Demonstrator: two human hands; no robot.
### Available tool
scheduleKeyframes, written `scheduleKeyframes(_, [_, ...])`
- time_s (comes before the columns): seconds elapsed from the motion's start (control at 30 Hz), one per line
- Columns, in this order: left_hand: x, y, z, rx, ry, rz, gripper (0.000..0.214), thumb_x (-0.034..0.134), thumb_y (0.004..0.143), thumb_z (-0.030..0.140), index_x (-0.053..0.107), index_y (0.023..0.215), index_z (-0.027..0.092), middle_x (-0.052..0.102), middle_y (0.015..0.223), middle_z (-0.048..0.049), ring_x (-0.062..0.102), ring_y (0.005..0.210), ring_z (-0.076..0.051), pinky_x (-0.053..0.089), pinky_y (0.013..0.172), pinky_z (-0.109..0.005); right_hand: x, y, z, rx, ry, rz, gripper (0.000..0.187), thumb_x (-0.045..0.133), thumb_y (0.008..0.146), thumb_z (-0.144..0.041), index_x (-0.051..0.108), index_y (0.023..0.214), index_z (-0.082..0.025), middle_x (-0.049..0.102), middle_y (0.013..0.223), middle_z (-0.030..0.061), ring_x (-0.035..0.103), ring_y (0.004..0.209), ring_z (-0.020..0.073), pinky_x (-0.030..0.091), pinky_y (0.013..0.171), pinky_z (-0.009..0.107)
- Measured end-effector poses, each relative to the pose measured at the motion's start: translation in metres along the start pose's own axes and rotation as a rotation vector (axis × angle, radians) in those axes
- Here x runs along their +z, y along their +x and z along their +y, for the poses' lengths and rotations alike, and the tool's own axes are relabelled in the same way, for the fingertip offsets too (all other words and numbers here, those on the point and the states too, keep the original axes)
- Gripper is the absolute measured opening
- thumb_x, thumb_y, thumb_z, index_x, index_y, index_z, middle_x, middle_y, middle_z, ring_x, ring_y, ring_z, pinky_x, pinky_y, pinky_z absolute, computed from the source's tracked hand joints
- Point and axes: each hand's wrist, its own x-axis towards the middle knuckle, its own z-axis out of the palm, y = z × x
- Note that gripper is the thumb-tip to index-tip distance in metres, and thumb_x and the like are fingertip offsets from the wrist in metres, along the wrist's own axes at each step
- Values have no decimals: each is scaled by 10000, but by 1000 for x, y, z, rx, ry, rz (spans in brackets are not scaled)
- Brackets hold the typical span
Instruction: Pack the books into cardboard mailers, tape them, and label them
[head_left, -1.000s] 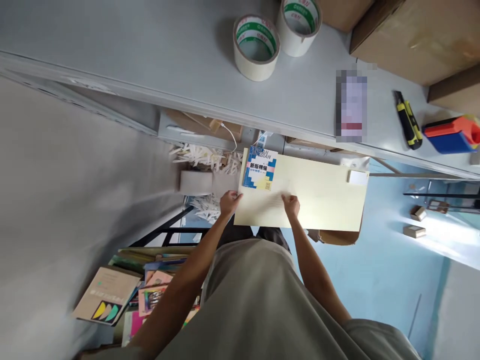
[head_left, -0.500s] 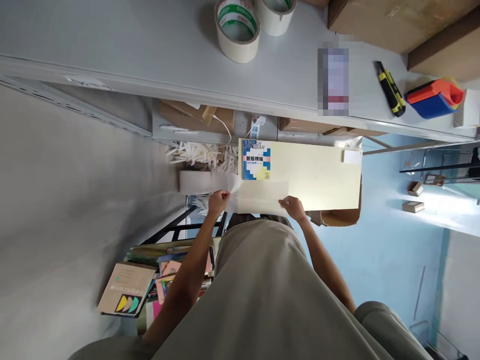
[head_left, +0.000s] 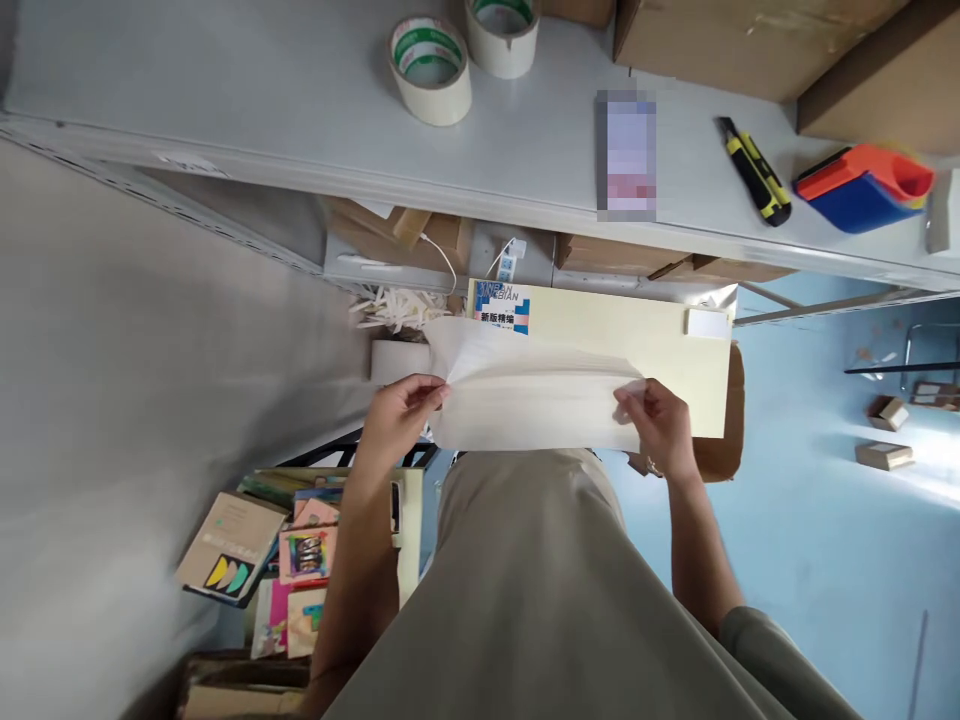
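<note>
A translucent white sheet of wrapping film (head_left: 536, 410) stretches crosswise in front of my body. My left hand (head_left: 401, 412) pinches its left end and my right hand (head_left: 661, 420) pinches its right end. Beneath and behind the film lies a pale yellow board (head_left: 600, 325). On the board's left part is a blue and white book (head_left: 501, 312), its lower portion covered by the film. Just beyond my left hand sits a white roll or block (head_left: 397, 360), partly hidden by the film.
A grey shelf (head_left: 300, 130) spans the front, bearing tape rolls (head_left: 431, 85), a yellow-black box cutter (head_left: 756, 172), a red-blue tape dispenser (head_left: 862, 188) and cartons (head_left: 757, 45). Paper strips (head_left: 401, 308) pile behind the roll. Stacked books (head_left: 232, 545) stand lower left. A small white box (head_left: 707, 322) rests on the board.
My hands have moved apart, the right one further right, drawing the film out wider. The film has risen toward me and now covers the lower part of the book.
</note>
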Motion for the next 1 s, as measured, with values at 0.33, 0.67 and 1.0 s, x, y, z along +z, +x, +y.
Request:
scheduleKeyframes(0.33, [213,-6,44,85,153,-56,267,874,839,504,855,917,250,833,888,-73,762,857,-287,610,855,-365,-165,51,136,14,-114,104,510,795,900,-688,686,718,-224,705,680,33,621,641,192,467,583,302])
scheduleKeyframes(0.67, [310,46,-54,29,768,-65,618,812,936,334,680,1512,153,597,1630,-272,581,1513,-467,443,1295,-559,-188,137,315,319,-201,4,485,855,867,-629,669,694,-216,812,790,128,678,721,227,474,691,327])
scheduleKeyframes(1.0, [271,51,-122,-106,1056,-180,880,778,992,422,430,1741,118,225,1839,-370,369,1673,-551,393,1317,-610,-144,127,332,326,-408,266,234,693,1007,-239,764,1196,-121,759,1324,276,674,1203,345,514,976,426])
